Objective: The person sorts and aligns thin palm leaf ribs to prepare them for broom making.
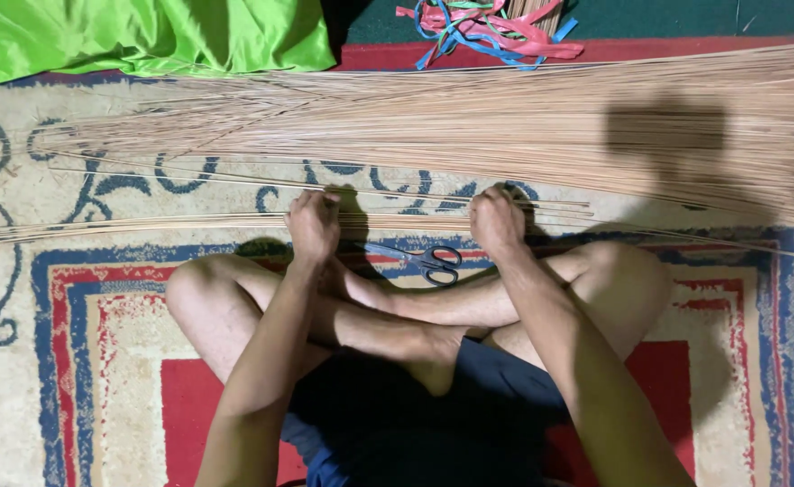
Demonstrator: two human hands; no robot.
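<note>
I sit cross-legged on a patterned carpet point(90, 298). My left hand point(313, 223) and my right hand point(496, 219) are both closed around a thin bundle of long tan sticks point(144, 223) that lies across the floor in front of my knees. Between my hands, just past my shins, lie black-handled scissors point(426, 261). Farther out, a large loose pile of the same thin sticks point(505, 122) stretches across the carpet from left to right.
A bright green cloth point(144, 36) lies at the far left. A tangle of pink, blue and green plastic ribbons point(487, 27) rests at the far centre on a red and green floor edge.
</note>
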